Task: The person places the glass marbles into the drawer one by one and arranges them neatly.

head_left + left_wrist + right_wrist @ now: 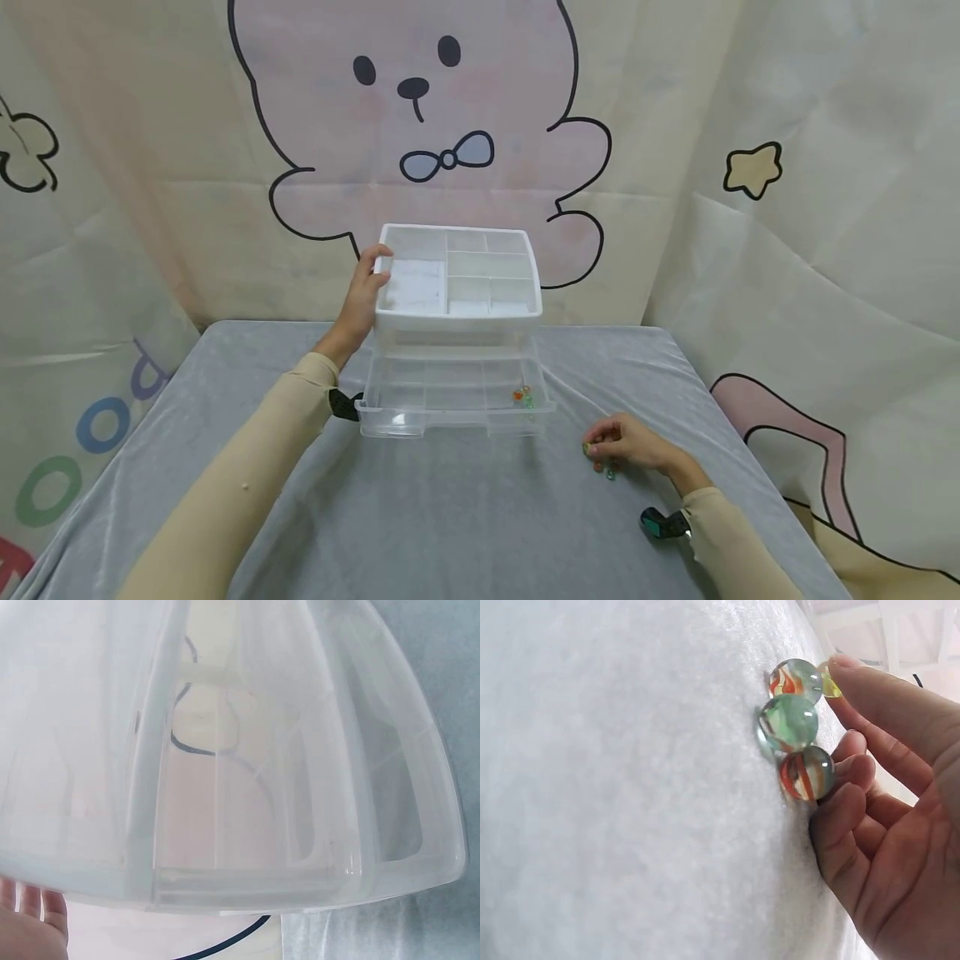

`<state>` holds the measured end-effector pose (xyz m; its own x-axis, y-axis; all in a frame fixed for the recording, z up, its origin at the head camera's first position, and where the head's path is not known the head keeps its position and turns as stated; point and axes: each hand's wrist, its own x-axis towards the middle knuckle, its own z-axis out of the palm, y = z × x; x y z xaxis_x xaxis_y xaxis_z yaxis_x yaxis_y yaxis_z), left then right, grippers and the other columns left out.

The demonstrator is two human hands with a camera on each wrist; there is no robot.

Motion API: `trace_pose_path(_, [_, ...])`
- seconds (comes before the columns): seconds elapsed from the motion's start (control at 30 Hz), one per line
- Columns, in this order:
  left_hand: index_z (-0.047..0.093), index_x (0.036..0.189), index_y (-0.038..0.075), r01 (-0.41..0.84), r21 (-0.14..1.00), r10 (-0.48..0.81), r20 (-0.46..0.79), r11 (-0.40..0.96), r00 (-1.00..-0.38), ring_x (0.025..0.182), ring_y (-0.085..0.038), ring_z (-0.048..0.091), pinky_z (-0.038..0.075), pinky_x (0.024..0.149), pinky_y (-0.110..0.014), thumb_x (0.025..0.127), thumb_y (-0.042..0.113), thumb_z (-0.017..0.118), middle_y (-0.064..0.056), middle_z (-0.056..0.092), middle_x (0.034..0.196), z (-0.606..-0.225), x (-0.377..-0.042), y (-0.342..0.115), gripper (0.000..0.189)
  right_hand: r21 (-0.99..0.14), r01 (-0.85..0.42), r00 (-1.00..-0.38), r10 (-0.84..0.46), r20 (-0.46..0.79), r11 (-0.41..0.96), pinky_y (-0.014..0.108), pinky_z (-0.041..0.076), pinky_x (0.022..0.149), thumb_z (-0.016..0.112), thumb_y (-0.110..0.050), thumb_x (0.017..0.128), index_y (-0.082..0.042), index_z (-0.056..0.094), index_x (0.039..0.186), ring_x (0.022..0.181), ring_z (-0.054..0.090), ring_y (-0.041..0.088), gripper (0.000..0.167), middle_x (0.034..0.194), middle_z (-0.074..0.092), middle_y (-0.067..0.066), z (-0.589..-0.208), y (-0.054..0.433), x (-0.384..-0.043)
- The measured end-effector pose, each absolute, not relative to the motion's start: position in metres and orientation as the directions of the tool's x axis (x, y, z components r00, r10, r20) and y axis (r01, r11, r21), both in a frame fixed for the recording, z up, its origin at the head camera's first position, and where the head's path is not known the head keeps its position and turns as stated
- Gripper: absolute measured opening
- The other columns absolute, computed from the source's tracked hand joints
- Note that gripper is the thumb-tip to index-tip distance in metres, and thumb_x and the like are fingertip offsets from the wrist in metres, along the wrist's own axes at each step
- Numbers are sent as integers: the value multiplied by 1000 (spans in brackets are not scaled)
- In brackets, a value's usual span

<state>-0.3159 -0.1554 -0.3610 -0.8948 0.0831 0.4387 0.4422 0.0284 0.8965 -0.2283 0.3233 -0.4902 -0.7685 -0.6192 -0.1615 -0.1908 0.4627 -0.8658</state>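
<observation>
A white-topped clear plastic drawer organizer (459,321) stands at the middle of the table. My left hand (362,302) grips its upper left side, with fingertips over the rim; in the left wrist view only part of that hand (31,924) shows. Below the top tray, a clear drawer (450,422) is pulled out, and a few marbles (528,402) lie at its right. To the right of the drawer, my right hand (633,443) pinches a yellowish marble (830,682) between thumb and finger. Beside those fingers are a green marble (788,724) and two orange-striped marbles (807,773).
A grey cloth covers the table (450,533). The top tray has several compartments divided by thin walls. Behind hangs a curtain (675,100) printed with a cartoon bear. A dark wrist device (663,523) is on my right wrist.
</observation>
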Motion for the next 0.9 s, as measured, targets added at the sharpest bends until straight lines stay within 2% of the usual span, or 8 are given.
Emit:
trace_pose_path(0.1, [32,138,1,435,900,92,431,31,-898,113,-29,40,31,94,-36,101,7,29,-24,33,144,-361,-316,-156,37,-873,-182,-776,-611,-155,452,29,51,51,65,-6,96,9,69,104,59,62,9,17,78,69,29,-489,323,-229])
trace_pose_path(0.33, [31,136,2,432,902,89,429,24,-899,112,-30,41,32,93,-38,101,8,28,-27,32,143,-362,-318,-157,36,-841,-214,-854,-514,-86,496,26,48,56,69,-13,95,5,72,105,61,54,3,21,78,67,9,-479,317,-231])
trace_pose_path(0.43, [32,135,2,434,901,91,431,9,-898,110,-27,41,33,93,-36,100,7,27,-26,33,141,-362,-318,-157,36,-820,-229,-878,-475,-58,524,27,48,56,70,-15,94,4,73,108,61,52,2,24,76,64,5,-471,313,-230])
trace_pose_path(0.67, [31,136,1,421,907,92,419,-3,-903,107,-24,42,34,90,-35,101,6,27,-25,34,139,-360,-316,-157,35,-833,-289,-876,-481,32,472,27,44,51,67,-9,95,12,70,111,56,45,3,26,69,59,2,-450,303,-227])
trace_pose_path(0.8, [30,138,1,421,907,102,418,16,-903,114,-30,39,33,95,-38,103,6,27,-23,30,146,-359,-314,-158,36,-836,-326,-871,-485,83,442,29,45,52,66,-7,96,11,70,110,57,48,10,24,72,62,-6,-441,298,-226])
trace_pose_path(0.9, [32,139,-1,428,903,107,422,39,-900,131,-32,32,27,107,-44,104,6,27,-19,25,156,-359,-313,-159,36,-834,-334,-876,-472,102,438,29,47,54,67,-8,96,4,72,108,59,51,17,19,77,65,-10,-434,296,-224])
